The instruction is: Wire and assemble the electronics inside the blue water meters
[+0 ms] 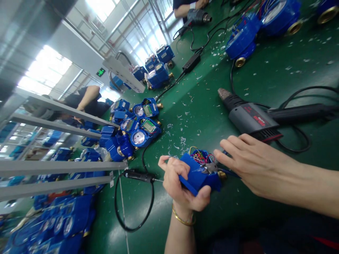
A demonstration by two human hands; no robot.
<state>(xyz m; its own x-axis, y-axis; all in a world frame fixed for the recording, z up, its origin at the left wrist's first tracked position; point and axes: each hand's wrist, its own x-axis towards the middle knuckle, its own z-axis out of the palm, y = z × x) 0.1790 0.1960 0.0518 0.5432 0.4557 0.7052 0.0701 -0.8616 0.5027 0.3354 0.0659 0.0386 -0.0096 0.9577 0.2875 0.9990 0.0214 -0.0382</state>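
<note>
My left hand (180,183) is wrapped round a blue water meter (197,176), holding it tilted above the green table. Colourful thin wires (202,157) bunch in the meter's open top. My right hand (254,158) is on the blue handles of small metal cutting pliers (211,168); its palm and thumb side are partly hidden. The jaws of the pliers lie over the meter's blue housing, beside the wires. A brass fitting (221,175) shows at the meter's right end.
A heat gun (251,116) lies beyond my right hand, its cable looping right. An electric screwdriver (139,175) with a black cord lies left. Several water meters (144,135) stand past grey metal rails (66,167). Co-workers (90,97) are farther back. Pale scraps litter the green table (185,106).
</note>
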